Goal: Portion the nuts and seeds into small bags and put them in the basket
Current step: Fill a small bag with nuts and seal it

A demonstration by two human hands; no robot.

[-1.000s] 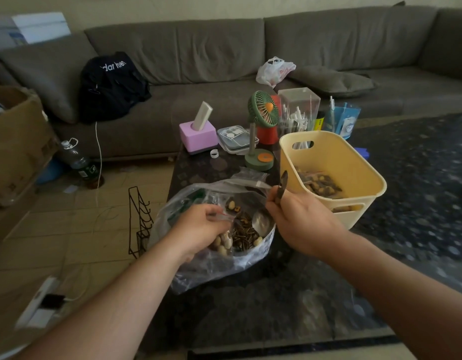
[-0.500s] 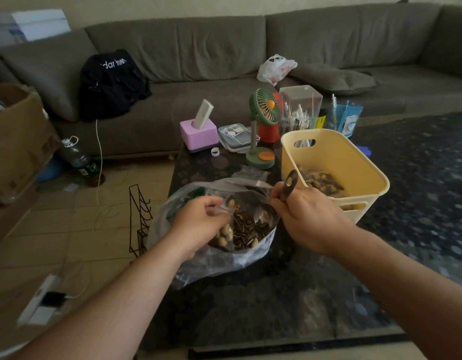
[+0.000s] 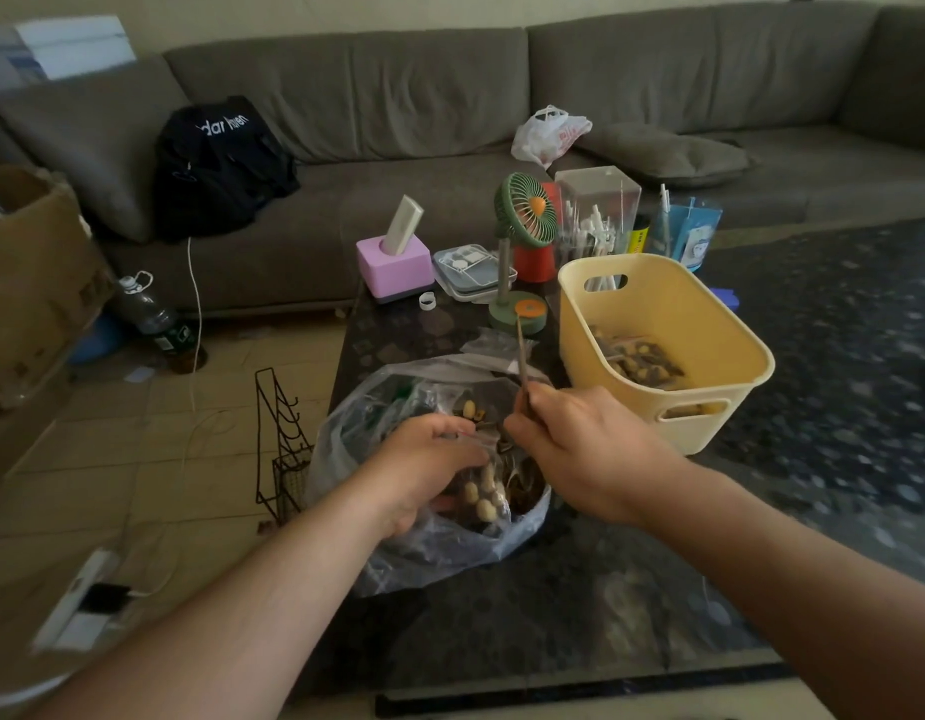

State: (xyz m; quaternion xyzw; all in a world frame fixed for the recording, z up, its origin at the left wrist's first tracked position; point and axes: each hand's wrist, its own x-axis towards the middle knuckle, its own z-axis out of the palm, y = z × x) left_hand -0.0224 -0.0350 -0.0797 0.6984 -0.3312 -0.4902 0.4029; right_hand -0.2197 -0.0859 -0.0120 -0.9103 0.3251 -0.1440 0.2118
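A large clear plastic bag (image 3: pixel 398 553) of mixed nuts and seeds (image 3: pixel 481 498) lies open on the dark table (image 3: pixel 580 615). My left hand (image 3: pixel 424 465) pinches the mouth of a small clear bag held over the big bag. My right hand (image 3: pixel 580 449) grips a spoon (image 3: pixel 521 356) by its handle, which stands nearly upright; the bowl end is hidden among the nuts. To the right stands a yellow basket (image 3: pixel 710 324) with filled small bags (image 3: pixel 639 358) inside.
Behind the bags stand a green desk fan (image 3: pixel 523 220), a pink tissue box (image 3: pixel 395 270), a flat clear box (image 3: pixel 471 270) and a clear container of white sticks (image 3: pixel 598 210). A black wire rack (image 3: pixel 284 439) stands left of the table. A grey sofa (image 3: pixel 450 106) runs behind.
The spoon handle has tipped up from a slant to nearly upright in my right hand. My left hand stays on the small bag's mouth.
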